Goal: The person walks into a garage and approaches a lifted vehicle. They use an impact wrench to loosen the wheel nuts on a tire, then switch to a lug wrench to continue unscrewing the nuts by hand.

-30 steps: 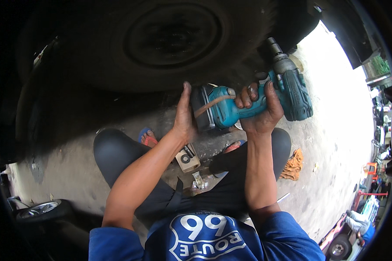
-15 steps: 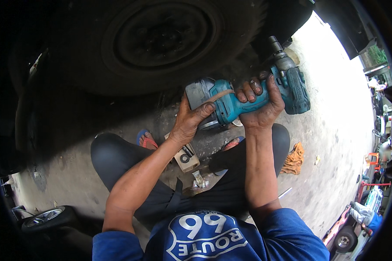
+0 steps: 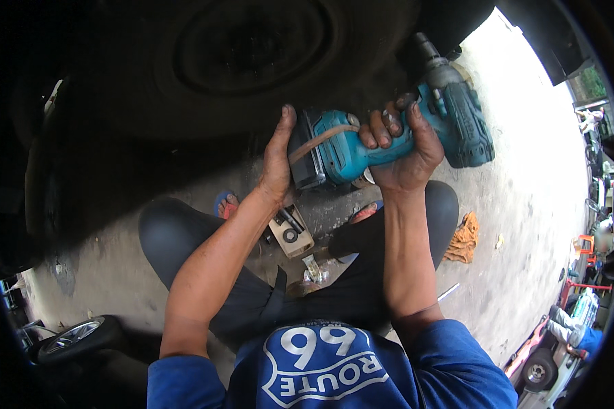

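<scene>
A teal cordless impact wrench (image 3: 341, 146) lies sideways in front of me, its dark head and socket (image 3: 426, 48) pointing up and away at the right. My right hand (image 3: 411, 160) is wrapped around its handle, near the head. At the other end is the dark battery (image 3: 308, 160), with a tan band stretched across the tool's base. Against the battery's end rests my left hand (image 3: 277, 163), thumb straight and palm flat; its other fingers are mostly hidden.
A dark wheel (image 3: 252, 48) looms ahead in shadow. Between my feet sits a small box (image 3: 295, 240) with dark parts, beside a clear plastic packet (image 3: 312, 268). An orange cloth (image 3: 462, 238) lies on the right, and a loose wheel (image 3: 78, 337) at lower left.
My left hand has loosened from around the battery, its thumb straightening to lie flat at the end. The impact wrench has shifted slightly upward in my right hand.
</scene>
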Tool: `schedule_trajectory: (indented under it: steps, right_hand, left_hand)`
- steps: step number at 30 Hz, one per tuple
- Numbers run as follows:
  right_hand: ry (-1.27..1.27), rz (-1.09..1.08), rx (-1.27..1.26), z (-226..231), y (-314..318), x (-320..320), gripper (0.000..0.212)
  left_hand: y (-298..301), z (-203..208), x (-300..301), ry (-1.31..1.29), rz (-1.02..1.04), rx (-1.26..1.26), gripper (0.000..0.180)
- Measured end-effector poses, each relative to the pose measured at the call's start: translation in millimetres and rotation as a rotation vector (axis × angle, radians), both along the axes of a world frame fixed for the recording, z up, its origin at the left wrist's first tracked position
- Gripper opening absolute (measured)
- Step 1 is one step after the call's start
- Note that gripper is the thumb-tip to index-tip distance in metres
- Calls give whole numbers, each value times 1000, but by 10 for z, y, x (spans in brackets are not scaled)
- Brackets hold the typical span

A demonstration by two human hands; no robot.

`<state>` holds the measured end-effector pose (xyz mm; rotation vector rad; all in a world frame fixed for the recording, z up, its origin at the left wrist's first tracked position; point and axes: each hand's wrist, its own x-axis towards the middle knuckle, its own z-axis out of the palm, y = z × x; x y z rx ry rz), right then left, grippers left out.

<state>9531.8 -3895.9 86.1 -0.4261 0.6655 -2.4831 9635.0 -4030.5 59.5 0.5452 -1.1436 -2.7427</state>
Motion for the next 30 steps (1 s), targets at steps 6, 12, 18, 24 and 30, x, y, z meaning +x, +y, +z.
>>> schedule_trajectory:
  steps: [6,12,18,24,30]
  right_hand:
    - [144,-47,-45,431,518,-191,29]
    - [311,-397,107,853,2324,-220,41]
    - [-106,-1105,1065,-571,4208,292,24]
    - [-412,-939,2261,-2473,4830,1774,36]
    - [-801,-416,2265,-3148,4301,3043,50]
  left_hand:
    - [24,-17,-89,15,-72,-51,90]
    - [-408,-176,-334,-240,157,-197,54]
    - [-422,-204,-241,-207,68,-565,48]
    - [-482,-607,-175,-398,-182,-1164,45]
    - [-798,-1497,-92,-608,-440,-1730,47]
